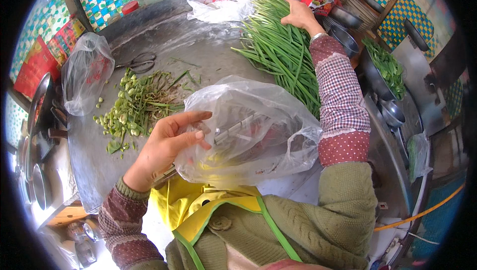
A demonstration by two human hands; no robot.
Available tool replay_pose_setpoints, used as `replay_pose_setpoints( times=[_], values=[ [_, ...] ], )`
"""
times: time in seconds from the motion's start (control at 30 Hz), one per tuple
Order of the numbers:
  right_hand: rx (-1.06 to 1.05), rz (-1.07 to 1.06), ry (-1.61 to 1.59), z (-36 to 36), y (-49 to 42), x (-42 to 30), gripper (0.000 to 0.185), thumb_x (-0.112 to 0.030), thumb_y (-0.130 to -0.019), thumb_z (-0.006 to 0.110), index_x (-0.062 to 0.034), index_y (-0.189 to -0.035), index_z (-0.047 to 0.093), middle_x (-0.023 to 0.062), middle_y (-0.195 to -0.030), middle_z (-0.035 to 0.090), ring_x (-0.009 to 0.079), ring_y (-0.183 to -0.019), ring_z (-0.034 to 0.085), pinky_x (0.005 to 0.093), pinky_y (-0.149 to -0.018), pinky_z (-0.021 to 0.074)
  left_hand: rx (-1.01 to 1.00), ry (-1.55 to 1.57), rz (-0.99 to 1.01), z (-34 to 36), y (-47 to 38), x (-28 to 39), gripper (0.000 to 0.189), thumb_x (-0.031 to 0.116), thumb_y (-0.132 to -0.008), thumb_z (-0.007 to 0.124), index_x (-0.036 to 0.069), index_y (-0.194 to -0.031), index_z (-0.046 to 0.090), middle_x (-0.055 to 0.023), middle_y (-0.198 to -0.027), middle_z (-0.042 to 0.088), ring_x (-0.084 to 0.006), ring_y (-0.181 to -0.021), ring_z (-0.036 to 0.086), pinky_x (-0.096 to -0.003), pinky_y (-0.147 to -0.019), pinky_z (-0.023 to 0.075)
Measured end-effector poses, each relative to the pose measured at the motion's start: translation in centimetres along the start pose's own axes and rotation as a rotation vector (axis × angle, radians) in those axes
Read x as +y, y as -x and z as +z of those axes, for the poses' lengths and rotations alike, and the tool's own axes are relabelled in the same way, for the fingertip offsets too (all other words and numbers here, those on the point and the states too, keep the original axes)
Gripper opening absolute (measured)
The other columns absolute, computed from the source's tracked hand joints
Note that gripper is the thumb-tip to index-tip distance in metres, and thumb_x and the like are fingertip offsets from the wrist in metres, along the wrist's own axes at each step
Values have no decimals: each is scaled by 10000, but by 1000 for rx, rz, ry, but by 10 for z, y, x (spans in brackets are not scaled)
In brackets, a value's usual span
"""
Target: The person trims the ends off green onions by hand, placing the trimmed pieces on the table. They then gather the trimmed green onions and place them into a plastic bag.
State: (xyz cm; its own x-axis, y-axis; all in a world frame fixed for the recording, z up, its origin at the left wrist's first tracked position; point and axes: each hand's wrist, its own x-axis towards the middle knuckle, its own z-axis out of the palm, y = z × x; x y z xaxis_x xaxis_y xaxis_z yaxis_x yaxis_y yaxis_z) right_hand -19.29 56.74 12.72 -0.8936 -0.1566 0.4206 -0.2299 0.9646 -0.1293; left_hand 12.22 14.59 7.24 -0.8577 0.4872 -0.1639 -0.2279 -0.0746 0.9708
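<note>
My left hand [167,145] holds the edge of a clear plastic bag [246,132], which hangs open at the table's near edge. My right hand [300,15] rests on the white-stemmed end of a large heap of long green leafy stalks, like garlic chives [279,53], at the table's right side; its fingers are spread at the heap's edge. Left of the bag lies a pile of vegetable trimmings and pale green bulb-like pieces [130,102]. Black-handled scissors [139,62] lie behind that pile.
A white plastic bag [223,6] lies at the back of the grey table [85,150]. An upright clear bag [87,72] stands at left. To the right are a dark pan of leafy greens [385,66], dark bowls [343,38] and a metal ladle [392,113].
</note>
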Motion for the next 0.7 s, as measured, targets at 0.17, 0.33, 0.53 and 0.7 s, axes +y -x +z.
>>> replay_pose_setpoints(
  times=[0.17, 0.33, 0.53, 0.7],
  values=[
    [-1, -11, 49, -2, 0, 2, 677, -286, -664, 830, -32, -1269, 664, 253, -1074, 749, 423, -1010, 726, 461, -893, 569, 14, 26, 12, 1, 0, 0, 497, 100, -975, 730, -39, -1435, 608, -81, -1138, 688, -174, -930, 747, -255, -719, 561],
    [10, -34, 12, -28, -4, 5, 682, -338, -727, 824, -60, -1325, 650, 246, -1176, 739, 410, -1105, 711, 479, -959, 556, 17, 35, 7, 0, 0, -1, 491, 92, -973, 729, -38, -1431, 610, -89, -1161, 680, -181, -930, 750, -250, -668, 564],
    [98, -89, -135, -67, -12, 24, 637, -248, -730, 808, 0, -1294, 644, 214, -1121, 752, 342, -1050, 733, 418, -930, 559, 47, 41, -16, -2, 1, -2, 502, 101, -971, 731, -43, -1434, 602, -82, -1125, 691, -179, -935, 752, -247, -631, 576],
    [197, -143, -217, -87, -9, 33, 649, -206, -733, 816, 44, -1302, 629, 206, -1121, 753, 310, -1054, 736, 399, -958, 552, 42, 56, 5, -4, -3, -7, 503, 103, -977, 724, -44, -1440, 593, -76, -1123, 694, -174, -928, 751, -244, -608, 578]
  ],
)
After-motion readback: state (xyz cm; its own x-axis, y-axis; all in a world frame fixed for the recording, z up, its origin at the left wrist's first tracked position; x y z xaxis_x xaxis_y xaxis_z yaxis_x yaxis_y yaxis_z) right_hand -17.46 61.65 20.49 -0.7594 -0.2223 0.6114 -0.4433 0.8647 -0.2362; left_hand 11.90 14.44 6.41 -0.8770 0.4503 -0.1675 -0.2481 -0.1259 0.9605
